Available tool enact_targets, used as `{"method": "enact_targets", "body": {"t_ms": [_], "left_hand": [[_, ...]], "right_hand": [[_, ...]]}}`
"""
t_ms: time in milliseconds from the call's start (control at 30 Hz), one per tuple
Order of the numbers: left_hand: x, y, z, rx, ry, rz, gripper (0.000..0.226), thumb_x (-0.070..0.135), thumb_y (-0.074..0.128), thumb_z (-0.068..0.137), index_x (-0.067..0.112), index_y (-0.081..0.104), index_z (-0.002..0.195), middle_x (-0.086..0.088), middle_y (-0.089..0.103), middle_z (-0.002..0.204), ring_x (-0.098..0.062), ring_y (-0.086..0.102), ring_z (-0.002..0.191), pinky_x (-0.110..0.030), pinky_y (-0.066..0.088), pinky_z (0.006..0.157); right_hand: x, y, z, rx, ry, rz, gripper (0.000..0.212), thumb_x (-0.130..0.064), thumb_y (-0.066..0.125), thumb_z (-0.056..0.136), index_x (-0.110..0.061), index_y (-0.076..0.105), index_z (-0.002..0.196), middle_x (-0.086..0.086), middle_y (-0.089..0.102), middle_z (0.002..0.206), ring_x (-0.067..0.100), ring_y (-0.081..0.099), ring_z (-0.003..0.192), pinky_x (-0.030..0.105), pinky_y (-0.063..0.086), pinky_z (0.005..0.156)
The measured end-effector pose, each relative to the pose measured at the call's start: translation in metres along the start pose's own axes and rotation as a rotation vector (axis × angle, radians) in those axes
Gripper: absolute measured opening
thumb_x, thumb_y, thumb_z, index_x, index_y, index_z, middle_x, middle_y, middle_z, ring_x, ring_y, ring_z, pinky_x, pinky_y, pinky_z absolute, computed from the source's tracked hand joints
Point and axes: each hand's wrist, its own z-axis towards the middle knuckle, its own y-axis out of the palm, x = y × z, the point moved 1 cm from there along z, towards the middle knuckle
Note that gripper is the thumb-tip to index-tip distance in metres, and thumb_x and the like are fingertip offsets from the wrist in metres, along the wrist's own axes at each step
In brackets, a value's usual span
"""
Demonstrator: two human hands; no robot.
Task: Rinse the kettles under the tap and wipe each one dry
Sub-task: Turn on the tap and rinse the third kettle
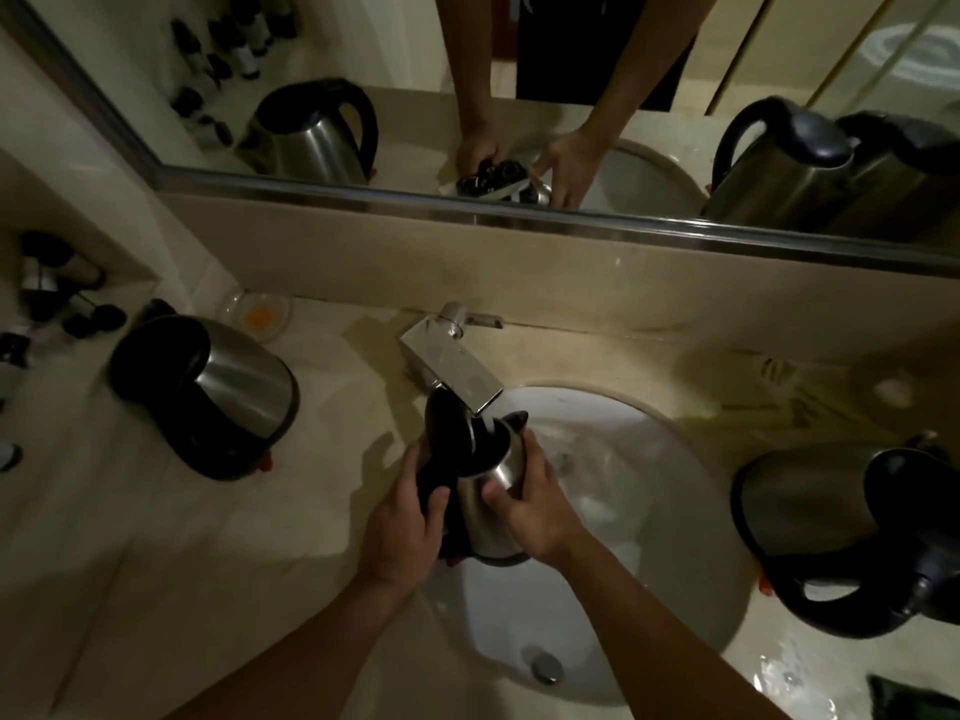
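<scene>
At frame centre, a kettle is gripped under the tap by both hands: left hand closed on its handle, right hand around its body; the opening is hidden by its raised lid.

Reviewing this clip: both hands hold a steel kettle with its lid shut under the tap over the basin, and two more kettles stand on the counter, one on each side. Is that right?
Not quite. The head view shows the lid flipped open, not shut. The rest holds: the left hand and right hand hold the kettle under the tap over the basin, with the left kettle and right kettle on the counter.
</scene>
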Motion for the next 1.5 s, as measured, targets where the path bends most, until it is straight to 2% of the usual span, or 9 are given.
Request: {"method": "enact_targets", "body": {"t_ms": [233, 333, 433, 533, 633, 833, 1000, 1167, 1500], "left_hand": [[-0.004, 0.006, 0.002, 0.061, 0.017, 0.050, 0.063, 0.057, 0.033, 0.093, 0.023, 0.044, 0.146, -0.008, 0.071, 0.120, -0.031, 0.071, 0.099, -0.029, 0.052, 0.072], [-0.006, 0.007, 0.003, 0.054, -0.002, 0.061, 0.066, 0.058, 0.033, 0.093, 0.020, 0.047, 0.144, -0.010, 0.071, 0.118, -0.032, 0.070, 0.100, -0.033, 0.054, 0.074], [-0.006, 0.008, 0.003, 0.059, -0.015, 0.071, 0.065, 0.056, 0.035, 0.092, 0.016, 0.049, 0.142, -0.011, 0.071, 0.116, -0.032, 0.069, 0.099, -0.028, 0.047, 0.075], [-0.006, 0.009, 0.003, 0.054, -0.038, 0.085, 0.053, 0.046, 0.045, 0.097, 0.017, 0.049, 0.141, -0.011, 0.071, 0.113, -0.031, 0.069, 0.098, -0.029, 0.048, 0.073], [-0.006, 0.010, 0.004, 0.044, -0.045, 0.077, 0.046, 0.035, 0.051, 0.099, 0.015, 0.049, 0.140, -0.012, 0.070, 0.114, -0.032, 0.068, 0.100, -0.030, 0.049, 0.075], [-0.003, 0.010, 0.005, 0.070, -0.029, 0.095, 0.053, 0.041, 0.046, 0.093, 0.008, 0.053, 0.135, -0.019, 0.070, 0.111, -0.039, 0.068, 0.097, -0.031, 0.045, 0.073], [-0.006, 0.011, 0.007, 0.078, -0.027, 0.090, 0.053, 0.043, 0.046, 0.092, 0.010, 0.054, 0.134, -0.016, 0.071, 0.109, -0.038, 0.069, 0.096, -0.031, 0.047, 0.073], [-0.009, 0.011, 0.008, 0.065, -0.040, 0.076, 0.059, 0.051, 0.041, 0.092, 0.015, 0.051, 0.138, -0.016, 0.070, 0.114, -0.039, 0.068, 0.100, -0.042, 0.056, 0.077], [-0.006, 0.009, 0.008, 0.050, -0.059, 0.068, 0.055, 0.047, 0.043, 0.093, 0.017, 0.049, 0.138, -0.016, 0.069, 0.116, -0.041, 0.067, 0.101, -0.040, 0.053, 0.077]], "right_hand": [[-0.004, -0.007, 0.013, -0.109, 0.068, -0.040, 0.104, -0.061, 0.062, 0.085, -0.039, -0.006, 0.161, 0.014, 0.018, 0.167, 0.041, 0.028, 0.150, 0.052, 0.032, 0.120], [-0.005, -0.008, 0.016, -0.136, 0.096, -0.012, 0.107, -0.063, 0.063, 0.080, -0.045, -0.007, 0.159, 0.013, 0.016, 0.167, 0.042, 0.028, 0.149, 0.056, 0.032, 0.120], [-0.003, -0.008, 0.017, -0.142, 0.110, 0.009, 0.107, -0.066, 0.062, 0.075, -0.050, -0.006, 0.157, 0.012, 0.016, 0.167, 0.042, 0.028, 0.149, 0.057, 0.032, 0.120], [-0.002, -0.009, 0.018, -0.157, 0.110, 0.003, 0.106, -0.063, 0.065, 0.081, -0.048, -0.007, 0.158, 0.012, 0.015, 0.167, 0.042, 0.026, 0.150, 0.056, 0.030, 0.120], [-0.003, -0.010, 0.020, -0.161, 0.124, -0.003, 0.106, -0.059, 0.066, 0.084, -0.044, -0.008, 0.159, 0.013, 0.014, 0.167, 0.043, 0.025, 0.150, 0.055, 0.029, 0.121], [-0.008, -0.013, 0.020, -0.194, 0.134, -0.031, 0.103, -0.059, 0.064, 0.087, -0.044, -0.008, 0.159, 0.012, 0.013, 0.168, 0.044, 0.021, 0.151, 0.056, 0.025, 0.121], [-0.011, -0.015, 0.020, -0.194, 0.145, -0.034, 0.103, -0.059, 0.064, 0.087, -0.044, -0.007, 0.159, 0.013, 0.013, 0.167, 0.044, 0.021, 0.151, 0.058, 0.026, 0.121], [-0.013, -0.016, 0.019, -0.205, 0.159, -0.030, 0.102, -0.055, 0.065, 0.090, -0.042, -0.008, 0.160, 0.013, 0.013, 0.167, 0.044, 0.022, 0.151, 0.057, 0.026, 0.121], [-0.013, -0.016, 0.024, -0.217, 0.171, -0.007, 0.104, -0.056, 0.067, 0.087, -0.044, -0.006, 0.159, 0.014, 0.014, 0.165, 0.046, 0.021, 0.150, 0.059, 0.024, 0.121]]}}
